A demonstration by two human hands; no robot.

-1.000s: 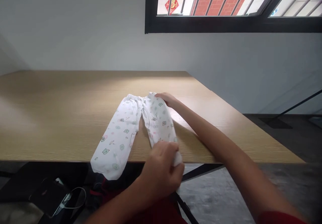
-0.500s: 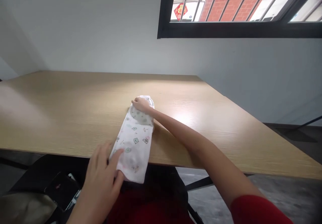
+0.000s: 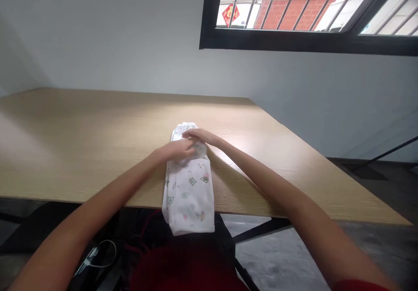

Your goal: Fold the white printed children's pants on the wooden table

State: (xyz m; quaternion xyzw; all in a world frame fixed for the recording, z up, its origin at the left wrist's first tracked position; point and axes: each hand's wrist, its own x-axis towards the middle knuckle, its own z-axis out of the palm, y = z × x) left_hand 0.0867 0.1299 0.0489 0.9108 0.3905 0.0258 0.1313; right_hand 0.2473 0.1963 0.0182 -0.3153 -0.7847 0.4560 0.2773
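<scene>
A pair of folded white pants with small printed pictures lies lengthwise toward me, its gathered waist end on the table. The lower end hangs past the front edge of the table. Near the waist end, my right hand rests on the cloth with its fingers stretched out to the left. My left hand reaches across the cloth just below it, fingers extended and somewhat blurred. The fingertips of both hands come close together and partly overlap in view.
The wooden table runs back to a grey wall. A barred window with a dark frame is at the upper right. Below the table edge, a white cable shows at the lower left.
My left hand has moved from the lower end of the pants up beside my right hand. The lower end has shifted right, and my right hand's fingers lie flatter.
</scene>
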